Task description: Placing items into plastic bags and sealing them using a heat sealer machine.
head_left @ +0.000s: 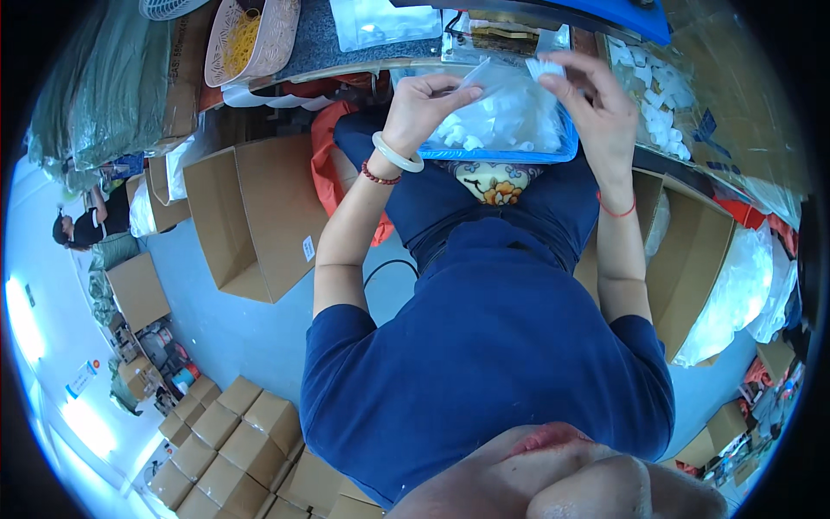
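Left hand (428, 105) pinches a clear bag (489, 76) between thumb and forefinger, the film slanting up and to the right from the fingertips. Right hand (601, 111) is closed at thumb and forefinger on a small white ribbed piece (542, 68), its other fingers spread; the piece lies with its long axis roughly crosswise, tipped down slightly to the right. Both are above a blue tray (519, 158) on the lap, heaped with white parts (497, 125) under clear film. A gap separates the hands, and the tray's near rim runs below them. Close beyond stands the bench (313, 43), its edge and a dark machine (553, 16) bounding the far side. Farther left on the bench is a basket (226, 54) of yellow bands; a carton (277, 208) stands left of the legs, another (692, 251) to the right.
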Demonstrator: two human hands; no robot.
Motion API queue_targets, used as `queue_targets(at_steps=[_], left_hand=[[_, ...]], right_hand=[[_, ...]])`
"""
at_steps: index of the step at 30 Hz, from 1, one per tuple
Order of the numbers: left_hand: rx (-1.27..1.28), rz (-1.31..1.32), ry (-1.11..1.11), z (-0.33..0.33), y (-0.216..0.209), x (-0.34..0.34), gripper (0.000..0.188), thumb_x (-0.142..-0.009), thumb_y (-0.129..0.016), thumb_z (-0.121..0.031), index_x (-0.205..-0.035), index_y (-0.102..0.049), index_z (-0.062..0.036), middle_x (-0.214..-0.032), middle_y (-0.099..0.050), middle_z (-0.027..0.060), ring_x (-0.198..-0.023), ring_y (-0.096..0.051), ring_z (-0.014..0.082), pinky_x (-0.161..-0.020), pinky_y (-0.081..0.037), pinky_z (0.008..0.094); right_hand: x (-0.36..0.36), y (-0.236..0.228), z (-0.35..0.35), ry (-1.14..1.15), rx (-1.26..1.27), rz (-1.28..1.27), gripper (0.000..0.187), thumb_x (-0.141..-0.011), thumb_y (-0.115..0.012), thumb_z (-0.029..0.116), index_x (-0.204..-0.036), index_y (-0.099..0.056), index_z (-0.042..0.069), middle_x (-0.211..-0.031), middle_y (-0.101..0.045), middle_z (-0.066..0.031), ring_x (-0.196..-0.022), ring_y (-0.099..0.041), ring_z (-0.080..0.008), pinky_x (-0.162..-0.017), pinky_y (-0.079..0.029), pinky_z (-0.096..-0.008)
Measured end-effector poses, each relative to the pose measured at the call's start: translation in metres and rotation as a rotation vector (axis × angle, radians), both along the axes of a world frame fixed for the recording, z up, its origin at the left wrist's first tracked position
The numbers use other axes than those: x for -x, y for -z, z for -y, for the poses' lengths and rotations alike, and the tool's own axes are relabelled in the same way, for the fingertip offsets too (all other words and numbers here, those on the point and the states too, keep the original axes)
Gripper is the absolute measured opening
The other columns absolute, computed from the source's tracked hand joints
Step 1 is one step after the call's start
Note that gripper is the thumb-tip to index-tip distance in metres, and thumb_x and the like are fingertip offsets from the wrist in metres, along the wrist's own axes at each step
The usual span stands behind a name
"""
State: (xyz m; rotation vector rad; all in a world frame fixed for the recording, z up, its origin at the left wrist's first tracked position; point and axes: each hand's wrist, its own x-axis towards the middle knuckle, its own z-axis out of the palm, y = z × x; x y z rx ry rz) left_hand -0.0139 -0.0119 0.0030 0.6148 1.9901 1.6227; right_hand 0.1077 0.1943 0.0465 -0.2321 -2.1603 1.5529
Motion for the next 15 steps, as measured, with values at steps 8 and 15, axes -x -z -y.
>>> queue_targets(at_steps=[8, 15], left_hand=[[0.006, 0.147, 0.246, -0.004, 0.004, 0.001, 0.026, -0.089, -0.073, -0.021, -0.103, -0.074, 0.0001, -0.089, -0.073, 0.0071, -0.077, -0.065, 0.0091, -0.069, -0.051, 0.0227], [-0.182, 0.727, 0.289, -0.027, 0.026, 0.007, 0.027, -0.094, -0.063, -0.014, -0.113, -0.066, 0.0053, -0.102, -0.071, 0.0170, -0.095, -0.070, 0.0255, -0.077, -0.060, 0.0341]], right_hand=[[0.019, -0.028, -0.007, -0.181, -0.400, 0.135, 0.026, -0.087, -0.071, 0.023, -0.105, -0.066, 0.005, -0.097, -0.069, -0.0087, -0.087, -0.064, -0.0223, -0.078, -0.049, -0.0319], [0.028, -0.003, -0.030, 0.004, -0.479, 0.365, 0.036, -0.093, -0.063, 0.029, -0.121, -0.063, 0.006, -0.111, -0.068, -0.0134, -0.099, -0.065, -0.0329, -0.086, -0.051, -0.0341]])
